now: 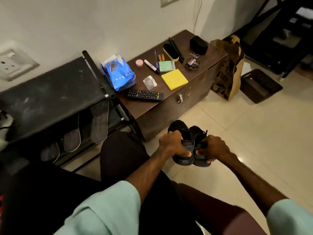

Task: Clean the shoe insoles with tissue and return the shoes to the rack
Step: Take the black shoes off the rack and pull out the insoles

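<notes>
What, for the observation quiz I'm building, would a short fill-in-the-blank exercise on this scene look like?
1. The left hand and the right hand each grip one ____ shoe.
2. The sticky-note pad on the cabinet is ____.
3. The packet beside the shoe rack is ____.
Missing words: black; yellow; blue.
</notes>
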Action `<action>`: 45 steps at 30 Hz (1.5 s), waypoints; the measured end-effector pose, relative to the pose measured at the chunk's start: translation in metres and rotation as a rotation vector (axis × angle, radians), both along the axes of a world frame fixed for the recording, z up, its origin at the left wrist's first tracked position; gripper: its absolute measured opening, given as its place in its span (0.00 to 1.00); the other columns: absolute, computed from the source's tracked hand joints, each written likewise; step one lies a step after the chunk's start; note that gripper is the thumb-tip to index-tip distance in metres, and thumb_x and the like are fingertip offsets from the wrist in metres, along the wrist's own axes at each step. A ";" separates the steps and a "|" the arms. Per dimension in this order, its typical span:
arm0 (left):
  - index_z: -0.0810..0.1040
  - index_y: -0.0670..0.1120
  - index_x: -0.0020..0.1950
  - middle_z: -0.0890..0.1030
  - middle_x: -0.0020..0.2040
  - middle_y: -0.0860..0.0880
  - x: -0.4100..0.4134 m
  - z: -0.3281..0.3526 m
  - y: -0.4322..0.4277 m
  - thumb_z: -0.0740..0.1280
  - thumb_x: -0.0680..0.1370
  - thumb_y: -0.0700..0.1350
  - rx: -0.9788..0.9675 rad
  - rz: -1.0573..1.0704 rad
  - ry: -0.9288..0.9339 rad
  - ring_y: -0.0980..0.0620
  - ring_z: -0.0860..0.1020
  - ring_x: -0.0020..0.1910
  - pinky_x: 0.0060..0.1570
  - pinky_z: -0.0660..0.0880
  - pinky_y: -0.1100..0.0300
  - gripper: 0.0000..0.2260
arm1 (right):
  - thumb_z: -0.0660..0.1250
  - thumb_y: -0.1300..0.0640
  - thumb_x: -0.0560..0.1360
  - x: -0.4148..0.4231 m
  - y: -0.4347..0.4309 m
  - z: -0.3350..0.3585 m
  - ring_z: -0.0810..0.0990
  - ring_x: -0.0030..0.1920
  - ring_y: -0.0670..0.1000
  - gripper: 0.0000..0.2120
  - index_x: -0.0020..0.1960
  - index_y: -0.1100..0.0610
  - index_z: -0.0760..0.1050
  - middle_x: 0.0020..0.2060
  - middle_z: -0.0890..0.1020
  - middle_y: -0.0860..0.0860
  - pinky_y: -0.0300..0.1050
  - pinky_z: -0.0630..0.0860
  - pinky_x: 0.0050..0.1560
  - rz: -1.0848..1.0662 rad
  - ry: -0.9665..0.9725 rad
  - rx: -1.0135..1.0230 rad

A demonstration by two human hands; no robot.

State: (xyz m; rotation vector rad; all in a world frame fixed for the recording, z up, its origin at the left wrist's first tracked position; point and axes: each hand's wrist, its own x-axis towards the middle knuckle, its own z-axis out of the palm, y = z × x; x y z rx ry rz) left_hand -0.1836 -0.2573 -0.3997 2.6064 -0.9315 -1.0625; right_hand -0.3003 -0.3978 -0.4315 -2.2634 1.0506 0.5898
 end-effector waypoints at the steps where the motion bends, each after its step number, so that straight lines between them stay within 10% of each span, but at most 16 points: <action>1: 0.79 0.48 0.60 0.81 0.55 0.48 0.000 -0.013 -0.007 0.79 0.64 0.63 0.003 0.024 0.007 0.46 0.80 0.57 0.57 0.78 0.50 0.30 | 0.79 0.48 0.70 0.001 -0.001 -0.017 0.78 0.38 0.51 0.17 0.53 0.55 0.79 0.39 0.80 0.50 0.40 0.67 0.31 -0.026 0.004 0.000; 10: 0.73 0.45 0.69 0.77 0.66 0.45 0.021 -0.107 -0.040 0.79 0.71 0.50 0.135 0.100 0.041 0.43 0.76 0.66 0.61 0.75 0.52 0.29 | 0.76 0.55 0.74 0.017 0.019 -0.131 0.84 0.46 0.60 0.11 0.53 0.59 0.82 0.48 0.86 0.58 0.49 0.81 0.47 -0.303 -0.141 0.026; 45: 0.67 0.40 0.76 0.70 0.73 0.39 0.020 -0.215 -0.039 0.65 0.83 0.43 0.377 0.259 0.279 0.40 0.71 0.71 0.68 0.70 0.51 0.22 | 0.66 0.61 0.80 0.000 0.048 -0.263 0.80 0.57 0.68 0.13 0.60 0.68 0.75 0.59 0.78 0.67 0.49 0.75 0.48 -0.278 0.081 0.122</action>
